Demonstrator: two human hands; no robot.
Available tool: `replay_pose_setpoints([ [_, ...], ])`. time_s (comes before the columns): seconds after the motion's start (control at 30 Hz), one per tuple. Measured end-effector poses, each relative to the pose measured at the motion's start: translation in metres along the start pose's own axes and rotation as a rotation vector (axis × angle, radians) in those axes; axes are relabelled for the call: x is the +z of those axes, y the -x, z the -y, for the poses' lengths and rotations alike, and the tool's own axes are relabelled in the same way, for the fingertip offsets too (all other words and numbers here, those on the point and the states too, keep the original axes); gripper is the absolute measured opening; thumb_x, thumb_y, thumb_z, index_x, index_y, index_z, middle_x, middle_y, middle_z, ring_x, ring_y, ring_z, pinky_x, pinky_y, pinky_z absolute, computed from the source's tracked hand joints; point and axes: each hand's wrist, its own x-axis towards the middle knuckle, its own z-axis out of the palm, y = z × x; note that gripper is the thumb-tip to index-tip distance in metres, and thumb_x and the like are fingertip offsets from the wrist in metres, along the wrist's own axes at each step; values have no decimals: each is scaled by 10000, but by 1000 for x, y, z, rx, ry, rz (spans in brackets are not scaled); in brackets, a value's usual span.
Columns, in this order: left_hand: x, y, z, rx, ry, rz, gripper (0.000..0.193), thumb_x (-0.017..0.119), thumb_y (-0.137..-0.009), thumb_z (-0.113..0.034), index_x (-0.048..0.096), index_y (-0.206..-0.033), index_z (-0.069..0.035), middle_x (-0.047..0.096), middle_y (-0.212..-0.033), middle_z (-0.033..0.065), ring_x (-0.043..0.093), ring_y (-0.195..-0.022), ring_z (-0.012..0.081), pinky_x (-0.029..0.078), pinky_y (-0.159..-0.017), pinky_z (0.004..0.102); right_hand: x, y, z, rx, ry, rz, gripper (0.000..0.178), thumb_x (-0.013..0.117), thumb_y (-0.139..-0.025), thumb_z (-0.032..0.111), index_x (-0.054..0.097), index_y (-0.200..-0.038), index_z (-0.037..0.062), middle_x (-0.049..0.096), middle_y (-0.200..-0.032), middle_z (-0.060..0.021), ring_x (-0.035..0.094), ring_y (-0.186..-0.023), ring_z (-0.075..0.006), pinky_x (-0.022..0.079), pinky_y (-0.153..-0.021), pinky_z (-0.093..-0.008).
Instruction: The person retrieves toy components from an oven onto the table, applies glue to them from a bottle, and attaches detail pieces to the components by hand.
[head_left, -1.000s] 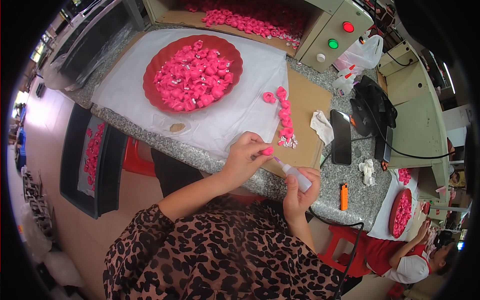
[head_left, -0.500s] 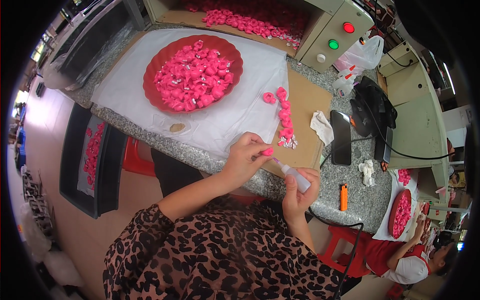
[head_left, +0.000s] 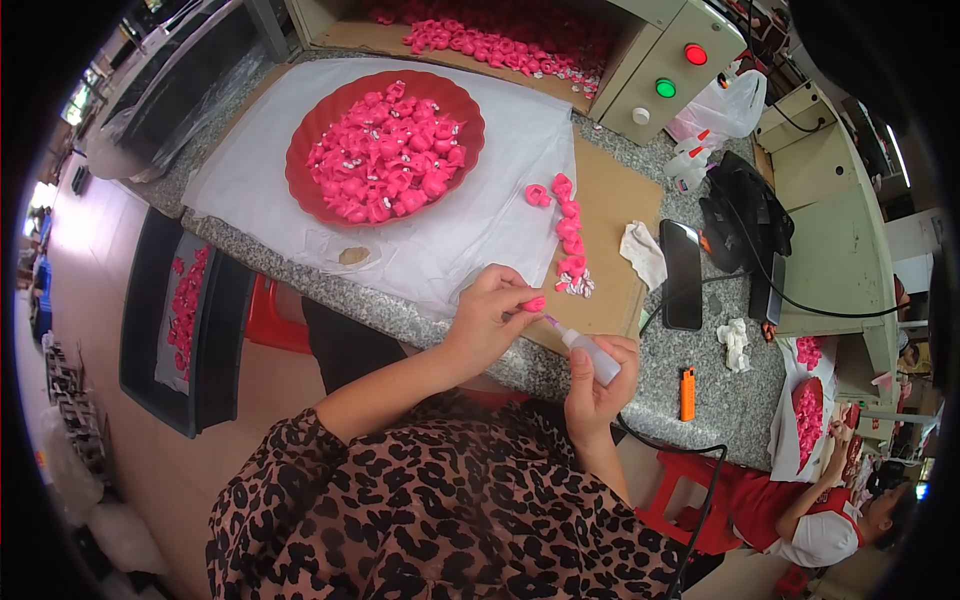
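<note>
Between the fingertips of my left hand [head_left: 488, 318] is a small pink molded piece [head_left: 534, 304]. My right hand [head_left: 600, 390] is wrapped round a small white squeeze bottle [head_left: 594, 356], whose thin nozzle points at the pink piece, close to it. Just beyond my hands, a row of pink pieces [head_left: 569, 228] lies on brown cardboard [head_left: 612, 200], with a little heap of small white bits [head_left: 576, 284] at its near end. Farther left, a red scalloped bowl [head_left: 302, 184] full of similar pink pieces rests on white paper [head_left: 250, 205].
A cabinet with lit red and green buttons [head_left: 680, 75] holds more pink pieces at the back. To the right are a phone [head_left: 682, 275], an orange lighter [head_left: 687, 394], crumpled tissue [head_left: 733, 345] and a black cable. A dark bin [head_left: 225, 345] stands at left; a co-worker [head_left: 800, 515] sits at right.
My hands and the bottle are almost unmoved; the pink piece has turned slightly in my left fingers. At far right, the co-worker's bowl and paper have shifted a little.
</note>
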Motion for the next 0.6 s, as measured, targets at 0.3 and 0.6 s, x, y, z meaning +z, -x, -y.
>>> replay_pose_setpoints([
  [0.3,0,1,0,-14,3,19,186,632,-679,7,610,-862,-15,470,-872,79,533,-708,137,485,-592,215,-3,0,-6,5,-16,-14,183,555,-771,36,430,-894,-15,459,-849,-112,485,-685,-148,402,-594,-224],
  [0.6,-1,0,7,-5,2,42,184,637,-677,-8,604,-858,-11,482,-861,73,530,-689,137,455,-570,222,-4,-2,-10,-5,31,1,154,519,-799,48,415,-895,-11,432,-854,-85,504,-624,-117,420,-536,-199],
])
